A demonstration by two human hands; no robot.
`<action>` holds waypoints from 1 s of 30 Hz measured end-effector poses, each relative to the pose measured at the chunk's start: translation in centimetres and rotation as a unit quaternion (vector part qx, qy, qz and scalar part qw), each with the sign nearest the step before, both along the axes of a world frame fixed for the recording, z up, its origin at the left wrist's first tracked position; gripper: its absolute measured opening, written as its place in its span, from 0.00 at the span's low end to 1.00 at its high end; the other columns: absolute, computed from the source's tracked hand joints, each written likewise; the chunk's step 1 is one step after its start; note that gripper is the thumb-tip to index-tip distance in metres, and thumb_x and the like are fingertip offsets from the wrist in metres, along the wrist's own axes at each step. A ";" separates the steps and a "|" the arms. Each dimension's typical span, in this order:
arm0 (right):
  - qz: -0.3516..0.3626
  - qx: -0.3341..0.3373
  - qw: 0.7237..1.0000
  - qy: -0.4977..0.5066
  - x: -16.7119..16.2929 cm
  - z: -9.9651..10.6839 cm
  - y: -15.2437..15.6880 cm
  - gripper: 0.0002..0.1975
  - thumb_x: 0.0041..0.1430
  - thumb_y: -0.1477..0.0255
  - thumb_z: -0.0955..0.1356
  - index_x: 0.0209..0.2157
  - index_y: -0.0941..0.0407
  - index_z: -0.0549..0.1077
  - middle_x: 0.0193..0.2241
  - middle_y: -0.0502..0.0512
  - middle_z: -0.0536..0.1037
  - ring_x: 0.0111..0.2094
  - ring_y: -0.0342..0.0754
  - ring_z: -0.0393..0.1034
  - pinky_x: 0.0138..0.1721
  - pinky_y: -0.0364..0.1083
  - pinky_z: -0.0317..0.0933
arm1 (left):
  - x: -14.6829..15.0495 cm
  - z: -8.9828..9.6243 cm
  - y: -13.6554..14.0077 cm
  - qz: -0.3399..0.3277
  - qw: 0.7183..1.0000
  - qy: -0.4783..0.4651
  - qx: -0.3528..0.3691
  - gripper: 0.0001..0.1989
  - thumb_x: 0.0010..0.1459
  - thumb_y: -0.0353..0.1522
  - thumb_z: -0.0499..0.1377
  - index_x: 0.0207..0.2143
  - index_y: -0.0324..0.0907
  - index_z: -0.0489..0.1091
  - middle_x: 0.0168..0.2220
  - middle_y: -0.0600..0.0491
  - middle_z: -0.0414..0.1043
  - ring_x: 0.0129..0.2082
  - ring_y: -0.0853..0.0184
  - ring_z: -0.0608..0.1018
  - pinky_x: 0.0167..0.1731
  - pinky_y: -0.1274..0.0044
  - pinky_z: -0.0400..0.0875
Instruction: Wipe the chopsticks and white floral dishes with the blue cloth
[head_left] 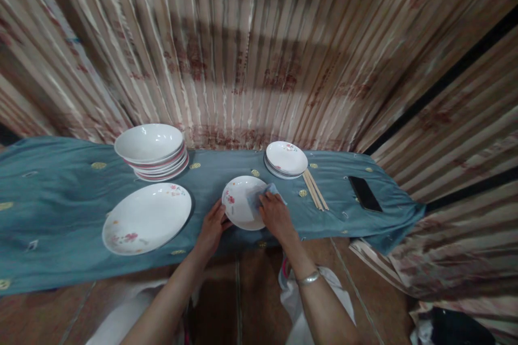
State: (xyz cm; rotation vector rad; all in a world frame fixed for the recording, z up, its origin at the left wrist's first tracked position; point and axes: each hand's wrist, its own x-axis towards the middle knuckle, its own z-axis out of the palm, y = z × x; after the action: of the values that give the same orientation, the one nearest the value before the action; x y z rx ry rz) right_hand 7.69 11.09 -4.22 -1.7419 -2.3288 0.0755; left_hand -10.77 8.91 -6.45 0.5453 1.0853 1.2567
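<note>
A small white plate with red flowers [238,215] is at the front edge of the cloth-covered table, between my hands. My left hand [213,222] grips its left rim, fingers at the edge and partly hidden beneath it. In my right hand [277,216] is a light blue cloth [274,190], pressed against the plate's right side. Part of the cloth looks blurred over the plate's surface. Behind and to the right, a stack of small flowered plates [286,158] stands near several wooden chopsticks [315,190].
To the left are a stack of white bowls [151,145] with pink-banded sides and a large oval flowered plate [148,221]. A black phone [365,194] lies at the right on the teal tablecloth [226,161]. Pleated curtains [251,64] hang directly behind the table.
</note>
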 end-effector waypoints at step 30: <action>0.133 -0.080 0.938 0.311 -6.8 -2.8 5.1 0.22 0.61 0.75 0.60 0.57 0.59 0.66 0.61 0.62 0.62 0.63 0.50 0.54 0.63 0.53 0.48 | 0.0 0.0 -0.1 -0.012 1.000 -0.005 -0.007 0.27 0.56 0.33 0.59 0.58 0.46 0.60 0.55 0.45 0.69 0.49 0.57 0.76 0.39 0.66 0.77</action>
State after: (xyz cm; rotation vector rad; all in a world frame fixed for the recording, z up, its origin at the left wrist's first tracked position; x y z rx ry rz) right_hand 0.90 16.15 -7.06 -1.1999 -2.0826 0.7624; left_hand -10.80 8.78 -6.43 0.5399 1.0758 1.2299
